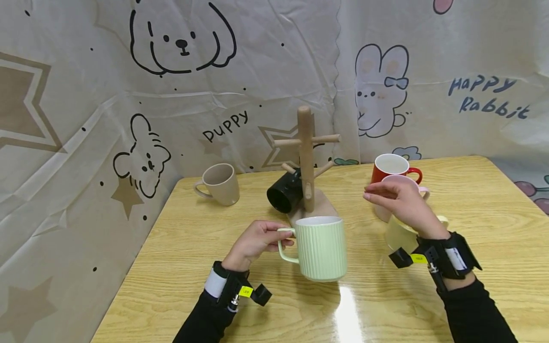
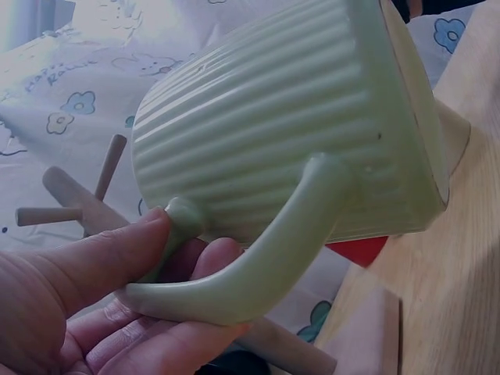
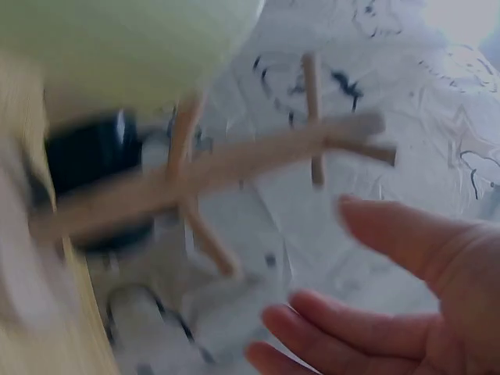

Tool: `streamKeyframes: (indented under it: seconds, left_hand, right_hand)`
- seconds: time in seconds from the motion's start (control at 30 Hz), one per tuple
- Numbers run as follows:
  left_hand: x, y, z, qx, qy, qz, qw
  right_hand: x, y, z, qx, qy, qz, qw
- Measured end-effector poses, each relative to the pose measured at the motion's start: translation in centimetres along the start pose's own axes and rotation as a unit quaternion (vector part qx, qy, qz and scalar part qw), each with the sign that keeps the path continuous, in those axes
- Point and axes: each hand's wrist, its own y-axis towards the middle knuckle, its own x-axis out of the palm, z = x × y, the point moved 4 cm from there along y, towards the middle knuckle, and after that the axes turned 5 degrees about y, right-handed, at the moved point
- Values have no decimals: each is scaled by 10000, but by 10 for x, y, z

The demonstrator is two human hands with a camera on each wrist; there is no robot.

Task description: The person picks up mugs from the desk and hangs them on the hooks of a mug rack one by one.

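Head, left hand: pinches the handle of the green mug in front of the wooden stand
Left wrist, handle: between thumb and curled fingers
Right wrist, right hand: thumb and fingers wide apart

The head camera looks down across the desk; the left wrist camera peers close at the ribbed mug, the right wrist camera faces leftward; both catch the mug tree.

Head view: bright; white glare streaks glossy pale-wood tabletop. Left wrist: dimmer, bluish; sheen on ribbed pale-green ceramic mug. Right wrist: branched wooden rack is blurred.
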Motion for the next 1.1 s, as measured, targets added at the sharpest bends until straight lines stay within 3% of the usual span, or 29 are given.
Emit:
streamKeyframes:
  seconds: [0.1, 0.23, 0.33, 0.4, 0.57, 0.7, 0.83, 1.1]
  left_hand:
    - [-1, 0, 1, 55, -44, 42, 10000]
    - [-2, -1, 2, 138, -121, 96, 9998]
    - [-3, -2, 3, 176, -143, 113, 9997]
    - [-2, -2, 3, 210, -160, 103, 9996]
    - [-3, -1, 5, 300, -213, 98, 9993]
    - [-3, 0, 6, 354, -227, 120, 9990]
    - [-3, 1, 5, 347, -190, 135, 9991]
    - [-7, 1, 1, 222, -56, 194, 9996]
  right_hand:
    - [14, -5, -7, 258, 1152, -493, 9918]
    - [41, -13, -19, 452, 2642, -1214, 9557]
    - [59, -19, -23, 627, 3066, -1581, 9365]
    - [70, -21, -23, 816, 3179, -1711, 9290]
    - [91, -24, -22, 1078, 3221, -1763, 9239]
    - [100, -24, -21, 1003, 3324, -1723, 9218]
    - [108, -23, -21, 857, 3401, -1582, 9230]
    - [119, -24, -17, 1163, 3458, -1238, 9228]
